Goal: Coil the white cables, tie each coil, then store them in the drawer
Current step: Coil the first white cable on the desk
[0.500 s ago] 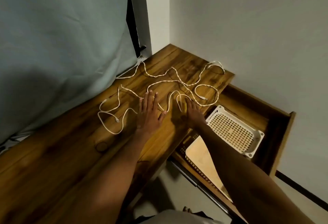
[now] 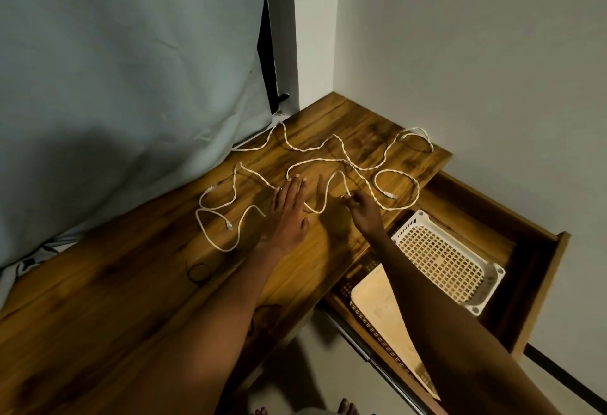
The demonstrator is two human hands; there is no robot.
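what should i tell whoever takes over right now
Left hand: flat on the desk, fingers straight, holding nothing.
Right hand: fingertips pinch a loop of the white cables.
Cables: loose and uncoiled across the desk.
Drawer: open, with a white basket inside.
Done: nothing coiled or tied.
Left: coil each cable, tie it, store it in the drawer.

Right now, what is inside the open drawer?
The drawer holds a white perforated basket, which looks empty, and a second tray nearer the person. The right forearm covers part of both, and no cables are visible inside.
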